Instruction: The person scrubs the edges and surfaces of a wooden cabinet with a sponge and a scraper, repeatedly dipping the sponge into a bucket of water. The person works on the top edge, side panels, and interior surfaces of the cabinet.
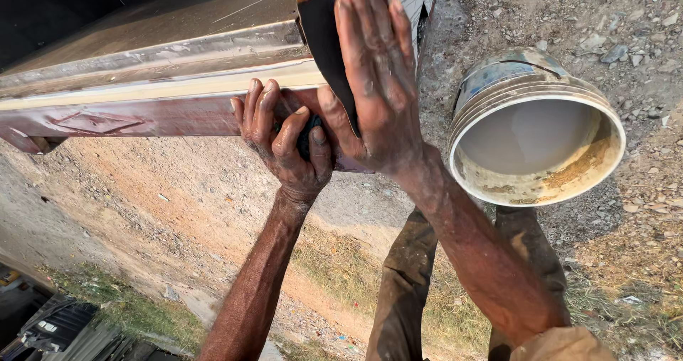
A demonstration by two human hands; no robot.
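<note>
One left hand [284,144] is curled under the edge of one metal panel [149,69], centre. One right hand [377,76] is pressed flat, fingers extended, on one dark abrasive sheet [329,44] just beyond. One bucket [535,130] sits right.

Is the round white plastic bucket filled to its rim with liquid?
No, the round white plastic bucket shows only bare, stained inner walls, with no liquid visible.

dark abrasive sheet [329,34] | flat against metal panel [156,69] | folded over its edge
</note>
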